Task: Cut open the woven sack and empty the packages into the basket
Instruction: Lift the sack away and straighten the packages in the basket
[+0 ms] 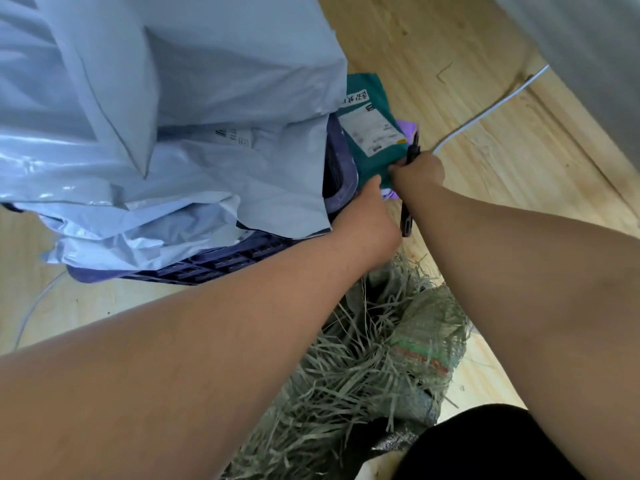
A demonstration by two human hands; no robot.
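Observation:
The dark blue basket (221, 263) is piled high with pale grey plastic mail packages (173, 116). A teal package (372, 133) with a white label lies at the basket's right corner, over a purple package (408, 128). My left hand (367, 216) grips the teal package's near edge. My right hand (417, 173) holds the same edge while also gripping a black cutter (406, 220), whose tip sticks out past the fist. The frayed green woven sack (398, 348) lies crumpled on the floor under my forearms.
A wooden floor (485, 168) runs to the right, with a white cable (485, 110) across it. A pale grey surface (595, 46) fills the upper right corner. Black clothing (485, 445) shows at the bottom right.

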